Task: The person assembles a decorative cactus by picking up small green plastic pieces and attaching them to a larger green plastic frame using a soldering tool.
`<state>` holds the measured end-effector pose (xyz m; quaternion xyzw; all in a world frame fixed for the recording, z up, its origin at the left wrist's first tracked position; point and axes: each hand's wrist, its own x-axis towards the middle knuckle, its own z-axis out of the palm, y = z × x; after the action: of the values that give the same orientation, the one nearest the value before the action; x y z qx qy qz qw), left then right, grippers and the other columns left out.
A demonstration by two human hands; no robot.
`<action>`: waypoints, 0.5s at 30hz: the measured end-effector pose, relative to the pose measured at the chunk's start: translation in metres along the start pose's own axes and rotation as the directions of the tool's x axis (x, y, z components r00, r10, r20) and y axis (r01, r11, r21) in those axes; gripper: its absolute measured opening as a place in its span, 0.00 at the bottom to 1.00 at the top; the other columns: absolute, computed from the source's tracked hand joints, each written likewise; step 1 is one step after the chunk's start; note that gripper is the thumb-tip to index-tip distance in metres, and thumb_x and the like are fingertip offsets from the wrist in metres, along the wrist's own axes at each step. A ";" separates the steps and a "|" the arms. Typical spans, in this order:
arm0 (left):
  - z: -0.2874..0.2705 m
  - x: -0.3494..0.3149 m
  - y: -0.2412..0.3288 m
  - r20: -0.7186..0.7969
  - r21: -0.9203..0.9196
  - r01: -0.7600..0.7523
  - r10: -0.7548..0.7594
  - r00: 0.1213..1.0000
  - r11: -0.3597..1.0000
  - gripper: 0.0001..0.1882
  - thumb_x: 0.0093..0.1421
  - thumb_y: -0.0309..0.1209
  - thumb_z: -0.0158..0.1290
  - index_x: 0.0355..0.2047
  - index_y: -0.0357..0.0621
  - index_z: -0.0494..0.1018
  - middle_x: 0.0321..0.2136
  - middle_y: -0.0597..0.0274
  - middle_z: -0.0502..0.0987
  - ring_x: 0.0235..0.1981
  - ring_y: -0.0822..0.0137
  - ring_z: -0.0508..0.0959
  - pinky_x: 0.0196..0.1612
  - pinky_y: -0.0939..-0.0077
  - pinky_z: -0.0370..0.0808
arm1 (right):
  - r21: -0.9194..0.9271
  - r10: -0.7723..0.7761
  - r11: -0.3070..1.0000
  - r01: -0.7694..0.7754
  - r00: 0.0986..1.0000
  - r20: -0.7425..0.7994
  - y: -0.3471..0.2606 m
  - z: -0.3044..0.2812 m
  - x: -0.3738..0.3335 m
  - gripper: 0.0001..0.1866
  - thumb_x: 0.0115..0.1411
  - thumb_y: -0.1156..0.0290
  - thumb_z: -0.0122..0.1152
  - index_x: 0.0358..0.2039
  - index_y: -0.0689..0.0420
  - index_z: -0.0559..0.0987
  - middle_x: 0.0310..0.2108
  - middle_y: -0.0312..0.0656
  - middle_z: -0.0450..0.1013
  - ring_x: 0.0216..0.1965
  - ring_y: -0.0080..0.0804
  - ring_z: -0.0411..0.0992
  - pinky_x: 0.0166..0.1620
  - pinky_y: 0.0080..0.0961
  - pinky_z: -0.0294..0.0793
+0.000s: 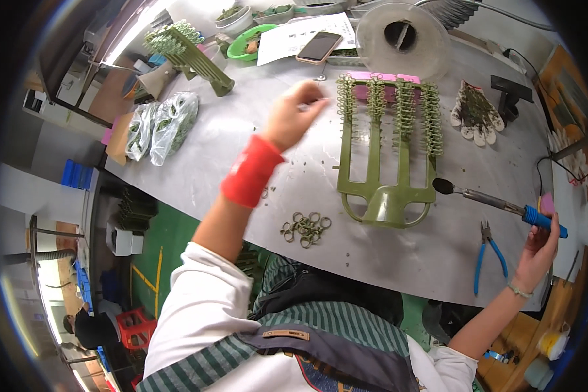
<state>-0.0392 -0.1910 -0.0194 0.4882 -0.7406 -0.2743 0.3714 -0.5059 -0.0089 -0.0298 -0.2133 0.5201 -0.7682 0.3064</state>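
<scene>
My left hand (295, 116), with a red wristband, is raised above the table left of an olive-green pronged frame (385, 189). It is blurred, its fingers curled in a pinch; what they hold, if anything, I cannot make out. Rows of small green rings (404, 114) line the frame's upper prongs. My right hand (539, 253) grips the blue handle of what looks like a soldering iron (493, 199). Its metal shaft and dark, broad tip point left, close to the frame's lower right corner. A pile of loose green rings (306, 228) lies near the table's front edge.
Blue-handled pliers (487, 255) lie below the iron. A stained glove (477, 114) and a black stand (508, 95) are at the right. A phone (319, 48), paper and a big translucent reel (431, 42) stand behind. Plastic bags (173, 124) and another ring-covered frame (196, 55) are left.
</scene>
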 end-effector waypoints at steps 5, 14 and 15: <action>-0.088 -0.063 -0.078 -0.036 0.625 0.283 -0.335 0.942 0.727 0.18 0.52 0.37 0.60 0.39 0.40 0.71 0.26 0.58 0.76 0.27 0.67 0.76 0.34 0.73 0.74 | 0.014 0.023 1.000 -0.023 1.000 0.014 -0.005 0.014 -0.014 0.12 0.61 0.63 0.57 0.37 0.58 0.78 0.28 0.34 0.74 0.25 0.15 0.70 0.29 0.08 0.71; -0.079 -0.100 -0.103 -0.088 0.379 0.354 -0.348 0.933 0.855 0.16 0.51 0.36 0.61 0.38 0.43 0.74 0.26 0.56 0.77 0.28 0.63 0.76 0.34 0.70 0.73 | -0.003 0.021 1.000 -0.021 0.998 -0.056 -0.009 0.025 -0.033 0.12 0.59 0.61 0.60 0.34 0.57 0.78 0.25 0.32 0.73 0.22 0.14 0.70 0.26 0.06 0.70; -0.083 -0.100 -0.100 -0.155 0.356 0.383 -0.351 0.924 0.852 0.15 0.52 0.36 0.60 0.38 0.42 0.74 0.25 0.56 0.77 0.26 0.63 0.77 0.33 0.70 0.73 | 0.003 0.025 1.000 -0.025 0.998 -0.065 -0.009 0.028 -0.037 0.12 0.59 0.61 0.60 0.34 0.57 0.78 0.24 0.32 0.73 0.22 0.14 0.70 0.26 0.06 0.71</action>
<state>0.1050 -0.1387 -0.0771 0.6941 -0.6563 -0.1707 0.2416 -0.4638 0.0003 -0.0112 -0.1812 0.5314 -0.7716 0.2991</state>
